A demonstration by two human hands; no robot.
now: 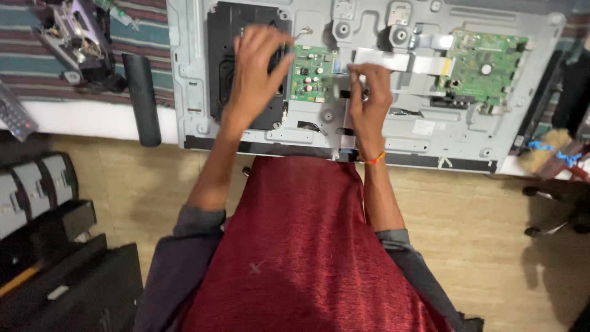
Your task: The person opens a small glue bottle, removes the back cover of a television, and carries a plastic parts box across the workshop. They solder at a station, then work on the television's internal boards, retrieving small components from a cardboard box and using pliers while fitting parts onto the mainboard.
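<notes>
A flat screen lies face down across the upper middle of the frame, its back cover off and the grey metal chassis [369,132] bare. That much of the work looks done: the inner boards are exposed. The left hand [255,74] hovers with fingers spread apart over the black speaker panel [221,61] and the left edge of the small green circuit board [310,74], gripping nothing that I can see. The right hand [367,98], an orange thread at its wrist, has its fingers drawn together around a small dark part just right of that board, below the white flat ribbon cable [393,60]; what exactly it pinches is too small to tell. The small board sits in place on the chassis, and the larger green board [485,64] at upper right is also mounted, with the ribbon running toward it. So, judging from this, both boards and the cable remain to be dealt with. A black cylinder [141,98] and a remote control [15,117] lie at the left.
</notes>
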